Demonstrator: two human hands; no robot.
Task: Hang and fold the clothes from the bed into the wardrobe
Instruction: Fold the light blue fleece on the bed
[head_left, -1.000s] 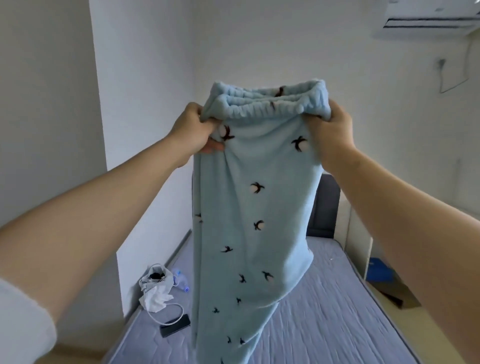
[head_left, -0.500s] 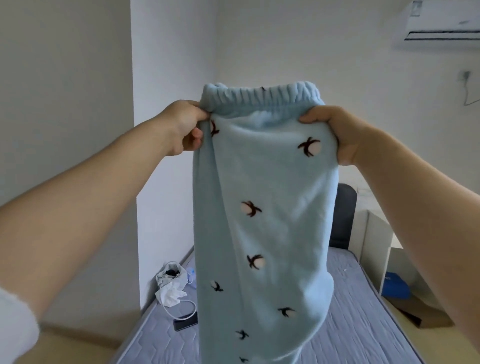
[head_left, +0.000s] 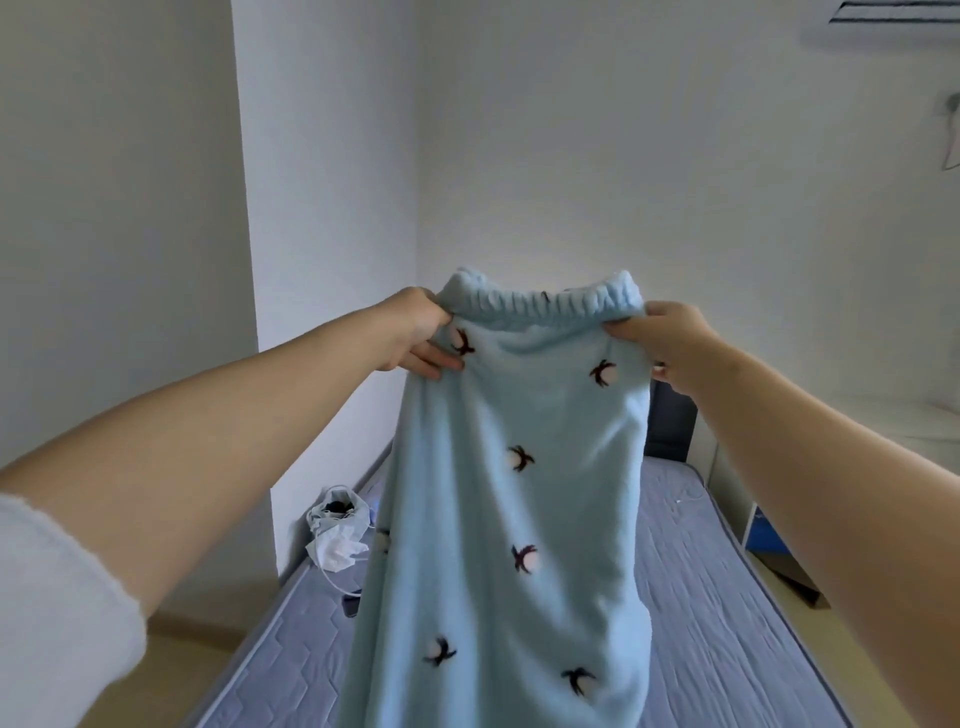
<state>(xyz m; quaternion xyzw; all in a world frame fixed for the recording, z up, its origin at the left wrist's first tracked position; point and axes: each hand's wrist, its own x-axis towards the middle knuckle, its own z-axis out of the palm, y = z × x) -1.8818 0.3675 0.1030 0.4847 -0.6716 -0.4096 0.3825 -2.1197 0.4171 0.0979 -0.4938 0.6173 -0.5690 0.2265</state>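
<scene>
Pants (head_left: 519, 493) of pale blue fleece hang in the air above the bed (head_left: 727, 597), held up by their gathered waistband (head_left: 540, 304). The left hand (head_left: 415, 332) grips the left end of the waistband, fingers curled into the cloth with the thumb lying across the front. The right hand (head_left: 670, 343) pinches the right end, fingers bunched on the cloth. Both arms are stretched forward, and a white sleeve (head_left: 52, 623) shows at the left elbow. The waistband is pulled roughly level between the hands, and the cloth falls straight down from it and runs off the lower edge of the view. Small dark motifs with pale centres are scattered over the fabric.

The bed carries a quilted grey-blue mattress. Near its left edge, against the wall, lies a crumpled white bag (head_left: 337, 525) with something dark inside; a white cable (head_left: 337, 584) loops below it, and a dark flat thing (head_left: 352, 605) lies just beside the cable, partly hidden by the pants. A dark headboard (head_left: 672, 431) stands at the far end. To the right of the bed stands a pale shelf unit with a blue box (head_left: 766, 535) in it. An air conditioner (head_left: 893, 15) is mounted at the upper right.
</scene>
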